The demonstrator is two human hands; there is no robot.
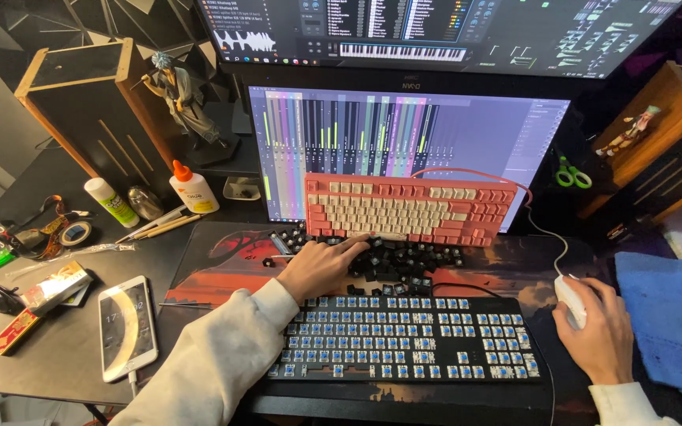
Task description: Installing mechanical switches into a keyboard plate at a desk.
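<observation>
My left hand (321, 264) reaches over a black keyboard (408, 339) whose caps are off, showing blue switches. Its fingers rest on a heap of loose black keycaps (404, 264) behind that keyboard; I cannot tell whether it grips one. A pink keyboard with cream keys (412, 209) leans against the lower monitor (404, 134), just beyond the heap. My right hand (597, 331) lies over a white corded mouse (570, 300) at the right. Everything sits on a dark red desk mat (222, 264).
A white phone (128, 327) lies left of the mat, with a glue bottle (192, 188), a glue stick (112, 201), tape (76, 233) and small tools. Wooden speakers (92, 110) with figurines flank the screens. Green scissors (572, 175) and a blue cloth (668, 323) are at right.
</observation>
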